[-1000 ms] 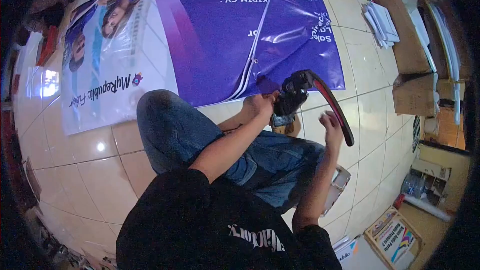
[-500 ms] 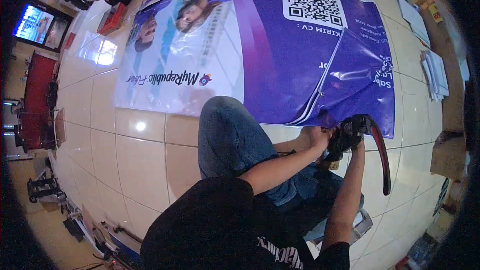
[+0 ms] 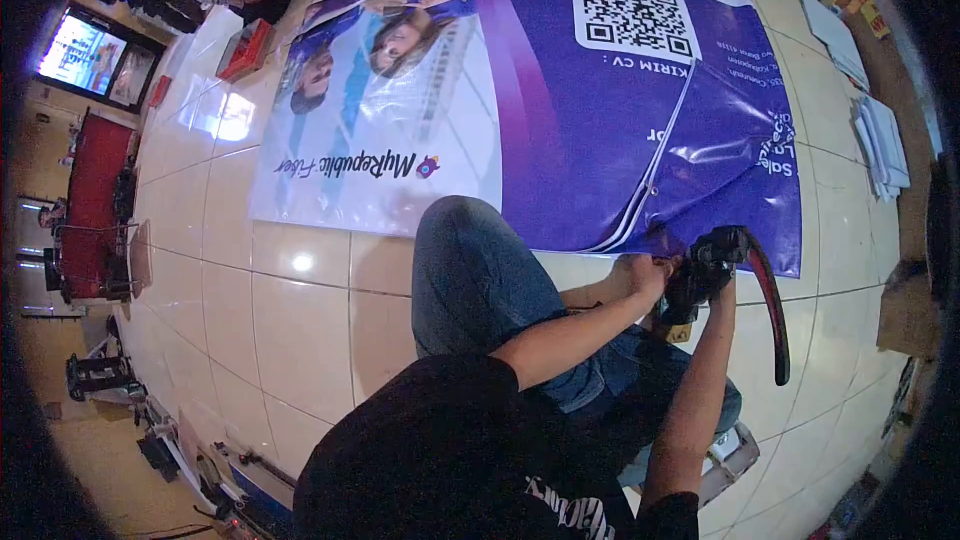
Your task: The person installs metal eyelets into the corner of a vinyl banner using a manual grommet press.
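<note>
A large purple-and-white printed banner [image 3: 570,160] lies on the floor before me, its near right part folded over in a diagonal crease. My left hand [image 3: 652,275] is at the banner's near edge, fingers closed on it beside a black press-like tool [image 3: 708,265]. A long, curved black-and-red lever [image 3: 770,320] extends from that tool towards me. My right hand [image 3: 728,282] is at the tool's body; its fingers are mostly hidden behind the black parts. A small metal eyelet [image 3: 653,191] shows along the fold.
Folded white sheets [image 3: 880,148] lie along the right side, with a cardboard box [image 3: 905,305] nearer me. A red box [image 3: 243,50] stands beyond the banner's left side. My bent knee [image 3: 460,225] comes close to the banner's near edge.
The whole view has shifted slightly, so everything appears a little farther right. Both hands stay at the tool and banner edge, with almost no change in pose.
</note>
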Demonstrator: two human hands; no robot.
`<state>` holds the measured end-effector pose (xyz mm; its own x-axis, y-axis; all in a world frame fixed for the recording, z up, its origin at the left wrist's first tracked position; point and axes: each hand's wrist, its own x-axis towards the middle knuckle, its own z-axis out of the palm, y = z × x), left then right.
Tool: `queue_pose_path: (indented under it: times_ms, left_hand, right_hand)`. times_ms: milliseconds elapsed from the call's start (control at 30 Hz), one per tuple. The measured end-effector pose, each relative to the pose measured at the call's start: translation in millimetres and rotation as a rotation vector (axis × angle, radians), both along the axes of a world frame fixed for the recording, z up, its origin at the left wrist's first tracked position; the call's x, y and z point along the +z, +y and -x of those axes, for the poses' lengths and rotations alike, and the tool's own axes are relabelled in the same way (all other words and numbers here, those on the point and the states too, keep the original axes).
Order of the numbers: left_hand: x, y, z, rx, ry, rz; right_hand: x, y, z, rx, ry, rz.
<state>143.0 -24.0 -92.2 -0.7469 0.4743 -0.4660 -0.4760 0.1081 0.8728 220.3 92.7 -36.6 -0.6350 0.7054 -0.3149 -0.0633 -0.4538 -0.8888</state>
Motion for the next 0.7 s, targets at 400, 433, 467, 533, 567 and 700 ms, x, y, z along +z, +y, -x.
queue_pose_path:
  times_ms: [400, 433, 467, 533, 567, 700]
  left_hand:
    - [73.2, -16.7, 13.0, -0.003, -0.168, -0.102]
    - [71.9, -16.8, 12.9, -0.040, -0.123, -0.031]
    - [62.3, -15.3, 12.0, -0.020, -0.193, -0.090]
    - [49.5, -16.4, 7.8, -0.024, -0.102, -0.036]
    - [47.9, -17.6, 7.4, -0.029, -0.116, -0.040]
    - [29.2, -14.5, 4.8, -0.077, 0.115, 0.206]
  right_hand:
    - [-41.3, 18.5, -19.2, -0.102, -0.115, 0.065]
    - [-15.6, 6.6, -8.3, -0.124, -0.094, 0.118]
    - [1.1, -2.1, -3.1, -0.078, -0.128, 0.016]
    - [-0.3, 2.1, 3.2, -0.177, -0.130, 0.056]
    - [-7.8, 6.8, -0.7, -0.182, -0.143, 0.051]
    - [0.1, 3.5, -0.5, -0.088, -0.142, 0.029]
